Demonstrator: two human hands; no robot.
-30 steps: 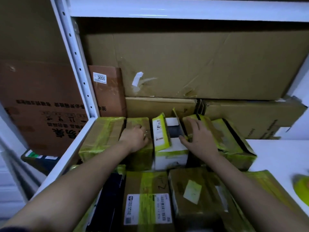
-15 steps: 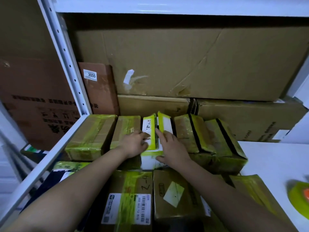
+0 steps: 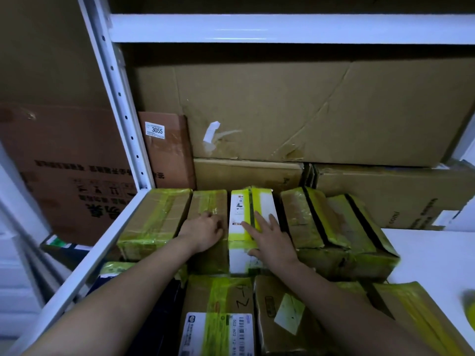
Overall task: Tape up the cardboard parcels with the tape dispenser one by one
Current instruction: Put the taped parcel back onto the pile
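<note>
With the right hand (image 3: pixel 272 240) pressed flat and the left hand (image 3: pixel 204 233) loosely curled, neither gripping, the white parcel (image 3: pixel 246 222) wedged upright in the shelf (image 3: pixel 84 263) row could tip neighbours.

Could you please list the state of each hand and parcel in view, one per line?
Left hand: resting palm-down on a brown taped parcel, holding nothing.
Right hand: flat on the white parcel, fingers spread.
White parcel: flaps closed, yellow tape across it.
Leftmost parcel: taped shut.
Right-hand parcels: taped, leaning.
Tape roll: at the frame edge, untouched.
</note>
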